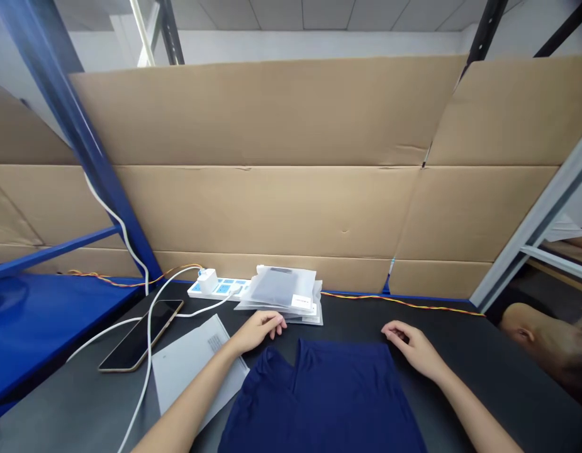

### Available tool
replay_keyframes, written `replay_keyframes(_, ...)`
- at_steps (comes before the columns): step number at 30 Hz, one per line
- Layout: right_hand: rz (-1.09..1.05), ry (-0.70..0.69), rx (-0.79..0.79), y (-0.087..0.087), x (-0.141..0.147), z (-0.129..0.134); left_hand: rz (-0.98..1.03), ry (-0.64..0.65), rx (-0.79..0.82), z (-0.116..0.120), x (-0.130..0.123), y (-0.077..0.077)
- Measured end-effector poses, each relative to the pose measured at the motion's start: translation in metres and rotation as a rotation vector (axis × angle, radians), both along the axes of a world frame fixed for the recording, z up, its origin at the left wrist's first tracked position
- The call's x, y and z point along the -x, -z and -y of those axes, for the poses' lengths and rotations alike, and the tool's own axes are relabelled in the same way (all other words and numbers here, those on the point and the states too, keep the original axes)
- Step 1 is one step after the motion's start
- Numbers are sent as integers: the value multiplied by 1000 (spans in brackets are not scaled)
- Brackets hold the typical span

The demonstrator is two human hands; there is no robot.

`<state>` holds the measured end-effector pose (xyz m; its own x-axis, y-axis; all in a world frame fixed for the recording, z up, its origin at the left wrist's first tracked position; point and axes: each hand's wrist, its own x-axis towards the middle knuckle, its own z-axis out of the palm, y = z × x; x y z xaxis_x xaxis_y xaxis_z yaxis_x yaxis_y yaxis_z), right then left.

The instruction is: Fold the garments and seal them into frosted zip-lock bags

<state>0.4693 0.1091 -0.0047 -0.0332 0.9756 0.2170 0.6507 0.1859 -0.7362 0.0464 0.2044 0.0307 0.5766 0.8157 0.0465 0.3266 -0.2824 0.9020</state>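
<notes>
A dark navy garment (328, 396) lies spread on the black table, its straight, band-like edge toward the back and a notch-like fold at its left; the lower part runs out of view. My left hand (260, 330) is above the garment's upper left corner, just in front of a stack of clear plastic bags (284, 289) with white labels. Its fingers are loosely curled, with nothing in them. Right of the garment's upper right corner, my right hand (408, 345) hovers or rests with loosely bent fingers and the thumb apart, holding nothing. Neither hand visibly grips the cloth.
A grey-white mailer bag (182, 371) lies partly under my left forearm. Left of it are a phone (142, 336) and white cables. A power strip (224, 288) stands by the cardboard wall (272, 207). Another person's head (540, 340) shows at the right, beyond the metal frame.
</notes>
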Motion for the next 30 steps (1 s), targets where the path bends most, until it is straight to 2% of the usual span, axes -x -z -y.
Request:
replay_keyframes(14,19,-16,12,-2,1,0,-34,9,-8,2,-1,-2)
replay_keyframes(17,27,-19,20,-3,1,0,-66,22,-6,3,1,-10)
replay_keyframes(21,39,-53,35,-10,1,4,-165,77,13,16,4,-29)
replay_keyframes(23,61,-101,45,-13,2,7,-231,71,-9,27,-2,-33)
replay_keyframes(26,110,-158,45,-16,7,9,-321,14,-93,43,-23,-30)
replay_keyframes(30,111,-143,19,-24,17,10,-387,-2,-195,50,-53,-29)
